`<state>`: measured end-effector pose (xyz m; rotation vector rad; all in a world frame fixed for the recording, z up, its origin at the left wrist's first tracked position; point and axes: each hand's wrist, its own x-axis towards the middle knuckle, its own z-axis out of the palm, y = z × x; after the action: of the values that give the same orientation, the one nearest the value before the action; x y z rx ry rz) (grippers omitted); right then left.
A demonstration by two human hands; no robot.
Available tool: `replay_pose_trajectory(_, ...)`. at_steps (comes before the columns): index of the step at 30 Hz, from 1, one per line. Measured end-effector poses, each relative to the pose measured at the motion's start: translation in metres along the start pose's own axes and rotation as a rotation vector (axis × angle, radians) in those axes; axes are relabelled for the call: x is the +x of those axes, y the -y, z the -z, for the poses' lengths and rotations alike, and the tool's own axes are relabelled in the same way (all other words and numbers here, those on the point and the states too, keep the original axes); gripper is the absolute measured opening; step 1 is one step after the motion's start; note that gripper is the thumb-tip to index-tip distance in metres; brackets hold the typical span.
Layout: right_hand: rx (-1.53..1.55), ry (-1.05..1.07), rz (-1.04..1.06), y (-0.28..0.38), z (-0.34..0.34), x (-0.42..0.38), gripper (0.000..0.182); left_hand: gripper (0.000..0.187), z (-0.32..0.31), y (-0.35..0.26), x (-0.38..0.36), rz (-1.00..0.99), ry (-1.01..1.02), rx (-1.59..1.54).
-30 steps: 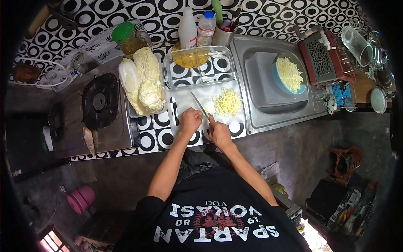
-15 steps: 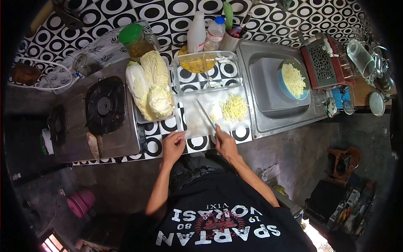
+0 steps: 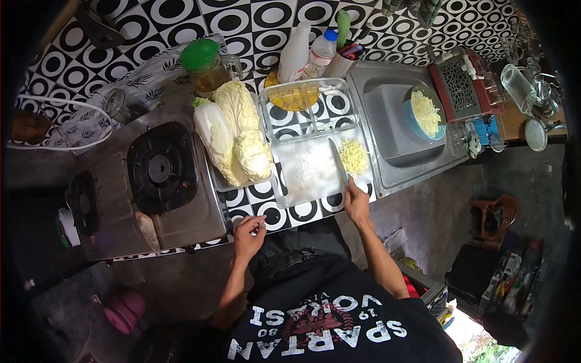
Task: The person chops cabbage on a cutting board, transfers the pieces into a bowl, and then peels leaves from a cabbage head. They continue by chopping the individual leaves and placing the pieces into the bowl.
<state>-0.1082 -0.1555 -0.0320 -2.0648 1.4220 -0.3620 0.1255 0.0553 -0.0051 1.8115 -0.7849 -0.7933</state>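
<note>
My right hand [image 3: 357, 202] grips a knife [image 3: 338, 158] by its handle, its blade lying beside a heap of chopped cabbage [image 3: 353, 156] on the right part of the translucent cutting board [image 3: 296, 186]. Small pale bits are scattered over the middle of the board. My left hand [image 3: 250, 235] hovers at the counter's front edge, left of the board, fingers curled together; whether they hold anything is too small to tell. Whole napa cabbages [image 3: 236, 136] lie in a tray left of the board. Behind the board stands a clear divided container [image 3: 310, 134].
A blue bowl of chopped cabbage [image 3: 425, 114] sits in the metal sink [image 3: 387, 130] at the right. The gas stove [image 3: 200, 212] is at the left. Along the back stand a green-lidded jug [image 3: 203, 63], a white bottle [image 3: 295, 54] and a blue-capped bottle [image 3: 322, 53].
The knife has moved right across the board, up against the chopped heap, which is now more compact. My left hand has moved away from the board's left edge. The camera view has shifted.
</note>
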Motion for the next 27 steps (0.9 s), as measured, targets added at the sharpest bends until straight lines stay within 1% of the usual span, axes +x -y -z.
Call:
replay_pose_trajectory(1,-0.002,0.027,-0.03,0.0,0.003,0.002,0.048,0.019,0.001,0.0,0.0,-0.001,0.003,-0.001)
replay_pose_trajectory(2,-0.001,0.025,-0.03,0.002,0.005,0.002,0.048,0.02,0.003,-0.001,0.002,-0.014,0.027,0.02)
replay_pose_trajectory(4,0.013,0.038,-0.114,0.004,0.007,0.004,0.045,0.022,0.005,-0.004,0.005,-0.034,0.043,0.046)
replay_pose_trajectory(5,0.016,0.037,-0.105,0.005,0.009,0.005,0.045,0.022,0.005,-0.007,0.006,-0.054,0.033,0.066)
replay_pose_trajectory(7,0.112,-0.078,-0.009,0.01,0.014,0.005,0.041,0.021,-0.003,-0.012,0.01,-0.071,0.004,0.085)
replay_pose_trajectory(8,0.108,-0.064,-0.035,0.014,0.02,0.004,0.041,0.021,-0.008,-0.014,0.01,-0.049,-0.009,0.075)
replay_pose_trajectory(9,0.111,-0.048,-0.027,0.012,0.019,0.0,0.041,0.021,-0.014,-0.016,0.007,-0.023,-0.019,0.069)
replay_pose_trajectory(11,0.181,-0.002,0.078,0.005,0.018,-0.008,0.039,0.02,-0.035,-0.018,0.006,-0.01,-0.053,0.066)
replay_pose_trajectory(13,0.153,0.124,0.14,-0.007,0.017,-0.012,0.038,0.017,-0.061,-0.029,0.007,-0.004,-0.055,0.074)
replay_pose_trajectory(14,0.182,0.141,0.184,-0.013,0.018,-0.014,0.04,0.018,-0.074,-0.036,0.006,0.015,-0.039,0.104)
replay_pose_trajectory(15,0.152,0.197,0.258,-0.024,0.019,-0.014,0.042,0.018,-0.088,-0.043,0.004,0.029,-0.052,0.115)
replay_pose_trajectory(17,0.205,0.3,0.365,-0.043,0.022,-0.009,0.045,0.019,-0.116,-0.057,0.003,-0.033,-0.067,0.113)
replay_pose_trajectory(18,0.219,0.315,0.378,-0.049,0.029,-0.003,0.045,0.02,-0.129,-0.063,0.001,-0.039,-0.076,0.131)
replay_pose_trajectory(20,0.099,0.378,0.345,-0.059,0.04,0.009,0.046,0.02,-0.154,-0.073,-0.003,-0.023,-0.12,0.141)
replay_pose_trajectory(23,0.078,0.344,0.409,-0.079,0.054,0.025,0.046,0.021,-0.178,-0.084,-0.012,0.017,-0.15,0.168)
replay_pose_trajectory(24,0.088,0.358,0.414,-0.078,0.063,0.027,0.046,0.021,-0.185,-0.084,-0.017,0.021,-0.169,0.149)
replay_pose_trajectory(26,0.241,0.377,0.326,-0.069,0.088,0.034,0.04,0.021,-0.193,-0.089,-0.022,0.018,-0.185,0.17)
replay_pose_trajectory(27,0.24,0.388,0.331,-0.064,0.1,0.037,0.04,0.021,-0.199,-0.09,-0.024,0.027,-0.194,0.17)
